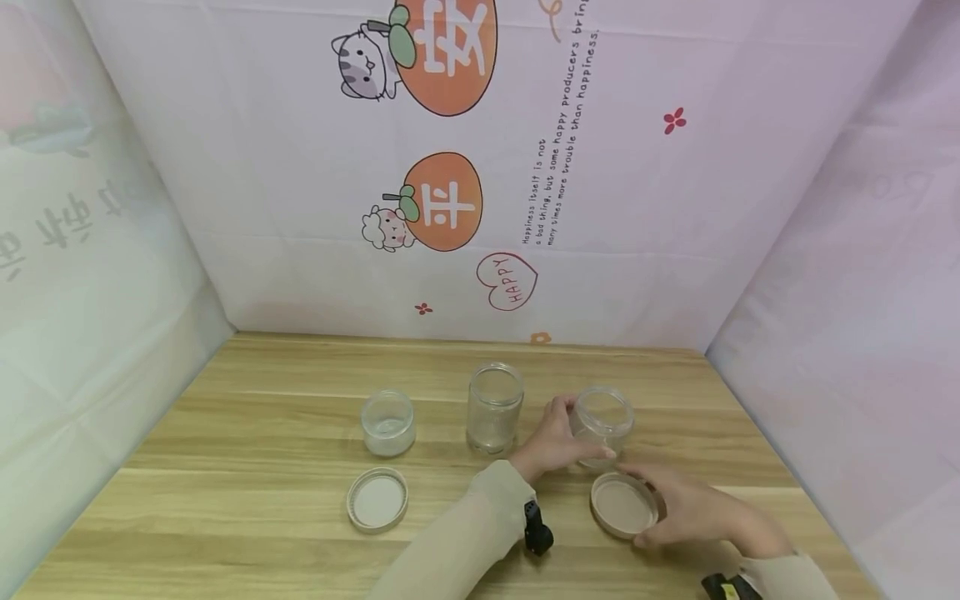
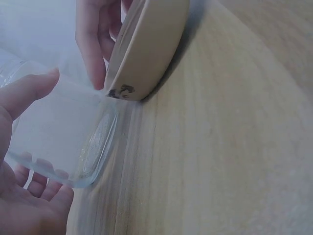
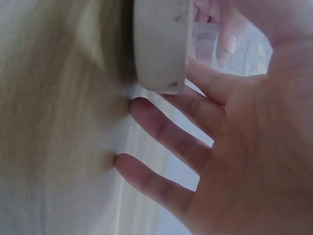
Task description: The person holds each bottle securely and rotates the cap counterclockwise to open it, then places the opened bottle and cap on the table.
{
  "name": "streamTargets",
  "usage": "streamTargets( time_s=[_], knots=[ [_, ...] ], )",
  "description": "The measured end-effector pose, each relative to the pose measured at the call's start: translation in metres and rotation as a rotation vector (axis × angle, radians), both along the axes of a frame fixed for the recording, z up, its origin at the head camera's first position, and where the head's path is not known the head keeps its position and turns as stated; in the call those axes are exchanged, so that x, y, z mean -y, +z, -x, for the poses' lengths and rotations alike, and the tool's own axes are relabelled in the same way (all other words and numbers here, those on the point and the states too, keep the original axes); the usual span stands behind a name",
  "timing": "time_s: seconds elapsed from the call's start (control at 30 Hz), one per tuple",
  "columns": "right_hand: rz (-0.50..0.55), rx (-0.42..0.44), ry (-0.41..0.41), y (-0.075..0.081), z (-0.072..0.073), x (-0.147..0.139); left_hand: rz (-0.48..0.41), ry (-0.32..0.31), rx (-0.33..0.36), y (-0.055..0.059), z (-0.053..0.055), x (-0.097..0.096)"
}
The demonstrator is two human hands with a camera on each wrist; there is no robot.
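On the right side of the table stands a lidless glass jar [image 1: 604, 417]; my left hand [image 1: 557, 442] grips it. In the left wrist view the thumb lies across one side of the jar [image 2: 58, 127] and several fingers reach round the other. Just in front of it, my right hand [image 1: 690, 507] holds a round beige lid [image 1: 624, 506] by the rim, thumb at the near edge and fingers at the far edge. The lid's hollow side faces up. Seen from the right wrist, two fingertips [image 3: 142, 105] reach the tabletop beside the lid [image 3: 162, 46].
A taller lidless glass jar [image 1: 495, 410] stands left of my left hand. Farther left are a short glass jar [image 1: 387, 425] and, in front of it, another beige lid [image 1: 378, 500], hollow side up. Printed white cloth [image 1: 300, 183] walls enclose the wooden table [image 1: 247, 467].
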State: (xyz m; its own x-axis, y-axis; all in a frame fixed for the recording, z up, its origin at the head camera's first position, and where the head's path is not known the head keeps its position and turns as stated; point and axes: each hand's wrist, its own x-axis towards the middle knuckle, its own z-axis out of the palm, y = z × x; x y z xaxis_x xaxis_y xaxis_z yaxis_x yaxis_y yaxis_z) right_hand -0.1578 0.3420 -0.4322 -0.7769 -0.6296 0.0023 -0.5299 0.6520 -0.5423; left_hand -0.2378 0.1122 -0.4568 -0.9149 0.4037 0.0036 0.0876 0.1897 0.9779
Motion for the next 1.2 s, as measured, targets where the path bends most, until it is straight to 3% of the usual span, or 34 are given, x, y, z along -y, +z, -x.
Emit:
streamTargets(
  time_s=[0.23,0.4,0.7,0.9,1.2],
  knots=[
    [-0.052,-0.077,-0.013,-0.001,-0.001,0.005,0.005,0.004,0.004,0.003,-0.002,0.000],
    [-0.056,-0.107,-0.030,-0.002,-0.002,0.007,0.057,0.031,-0.035,0.002,-0.001,-0.002],
    [-0.001,0.026,-0.118,0.002,-0.003,0.010,0.122,0.049,-0.075,0.001,-0.005,-0.002],
    [0.075,0.049,-0.141,0.003,0.001,0.012,0.177,0.035,-0.094,0.006,-0.010,0.002],
    [0.090,-0.043,-0.138,0.007,0.003,0.014,0.243,-0.052,-0.164,0.010,-0.015,0.017]
  ],
)
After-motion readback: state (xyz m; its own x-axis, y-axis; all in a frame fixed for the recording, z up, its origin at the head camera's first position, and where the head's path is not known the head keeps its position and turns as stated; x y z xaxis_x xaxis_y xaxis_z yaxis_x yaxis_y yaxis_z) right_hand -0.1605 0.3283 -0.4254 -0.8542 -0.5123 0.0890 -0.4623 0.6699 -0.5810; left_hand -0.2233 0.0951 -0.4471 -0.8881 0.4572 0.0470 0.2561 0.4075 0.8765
